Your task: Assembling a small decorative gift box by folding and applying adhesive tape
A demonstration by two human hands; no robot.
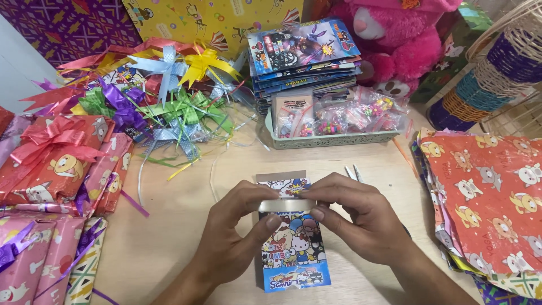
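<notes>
Both hands pinch the packet's top edge, centre of table.
Your left hand [237,217] & right hand [353,212] clamp thumb-to-finger on cartoon packet [293,243]; long axis runs toward you, flap far end, hands equally near, one per side.

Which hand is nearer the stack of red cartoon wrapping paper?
Right hand: it is beside the stack of red wrapping paper. The left hand is farther, across the small packet.
</notes>
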